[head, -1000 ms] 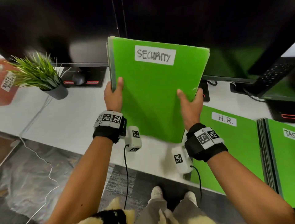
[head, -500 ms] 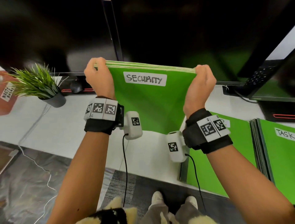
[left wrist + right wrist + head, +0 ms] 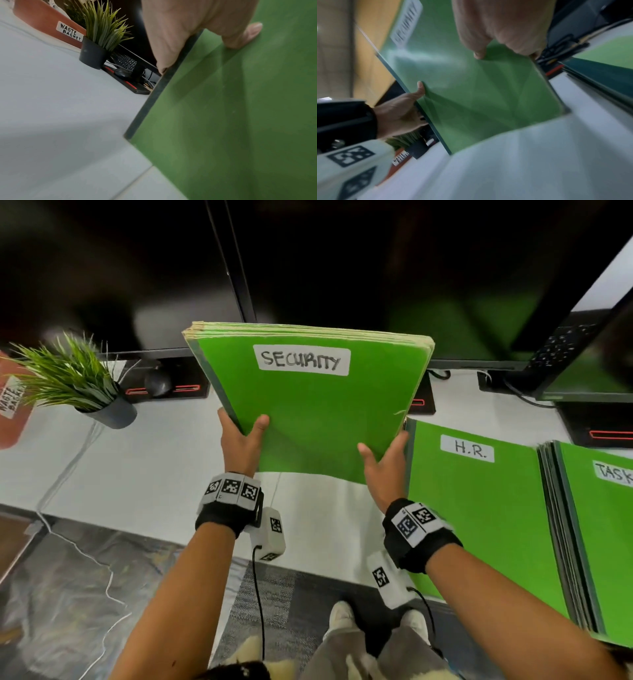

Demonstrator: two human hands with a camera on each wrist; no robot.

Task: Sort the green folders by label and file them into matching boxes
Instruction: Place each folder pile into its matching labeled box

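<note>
I hold a stack of green folders (image 3: 315, 419) labelled SECURITY upright and off the white desk, tilted toward me. My left hand (image 3: 241, 440) grips the stack's lower left edge, thumb on the front cover; the left wrist view shows that thumb on the green cover (image 3: 240, 108). My right hand (image 3: 385, 463) grips the lower right edge, thumb on the front. In the right wrist view the cover (image 3: 471, 94) fills the middle. A green folder labelled H.R. (image 3: 479, 508) lies flat on the desk to the right. Beside it lies a stack labelled TASK (image 3: 603, 535).
A potted plant (image 3: 82, 385) stands on the white desk (image 3: 137, 467) at left, next to a brown bin labelled WASTE BASKET (image 3: 12, 405). Dark monitors (image 3: 376, 268) and their stands line the desk's back. The desk's front edge runs below my wrists.
Half a second ago both hands gripped the stack's top edge. Now they hold its lower side edges, and the stack stands higher with more of its front showing.
</note>
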